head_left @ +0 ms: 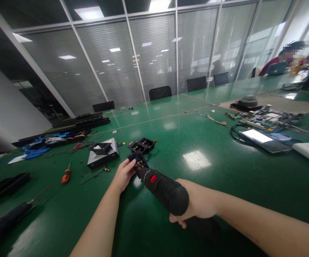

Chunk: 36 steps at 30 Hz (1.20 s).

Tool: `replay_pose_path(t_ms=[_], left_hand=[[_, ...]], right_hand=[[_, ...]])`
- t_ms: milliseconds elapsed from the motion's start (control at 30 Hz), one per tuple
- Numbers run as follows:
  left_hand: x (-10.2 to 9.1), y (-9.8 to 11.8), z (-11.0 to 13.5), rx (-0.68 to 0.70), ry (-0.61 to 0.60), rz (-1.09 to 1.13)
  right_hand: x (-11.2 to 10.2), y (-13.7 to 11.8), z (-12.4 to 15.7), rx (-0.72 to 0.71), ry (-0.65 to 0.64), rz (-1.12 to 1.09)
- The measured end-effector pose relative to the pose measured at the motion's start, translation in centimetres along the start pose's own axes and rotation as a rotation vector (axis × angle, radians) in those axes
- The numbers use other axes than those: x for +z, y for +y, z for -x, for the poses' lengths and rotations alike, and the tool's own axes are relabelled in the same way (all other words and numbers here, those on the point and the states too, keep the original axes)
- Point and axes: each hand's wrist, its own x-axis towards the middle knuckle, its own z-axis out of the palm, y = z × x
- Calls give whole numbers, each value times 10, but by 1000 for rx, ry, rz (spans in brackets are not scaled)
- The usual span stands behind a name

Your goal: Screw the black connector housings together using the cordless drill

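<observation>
My right hand [189, 200] is wrapped round a black cordless drill [162, 187] with a red button on top. The drill points away from me, its front end over a small black open frame [138, 160] with brass-coloured parts inside. My left hand [125, 174] grips that frame by its left side, thumb on the edge. Whether the drill's tip touches a part in it is hidden by the drill body. Just behind lies a similar black double frame [141, 144] on the green table [154, 121].
To the left are a grey-black box [103, 155], an orange screwdriver [66, 175] and a black tool with a long thin tip [7, 221]. A lit phone [264, 139] and a circuit board [270, 117] lie on the right. Another person [280, 60] sits far right.
</observation>
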Motion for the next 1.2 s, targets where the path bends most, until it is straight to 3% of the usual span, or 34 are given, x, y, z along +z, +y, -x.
replay_pose_path(t_ms=[1200], left_hand=[[-3,-4,-4,-7,-8,18]], right_hand=[[-1,-1,0,9,3,0]])
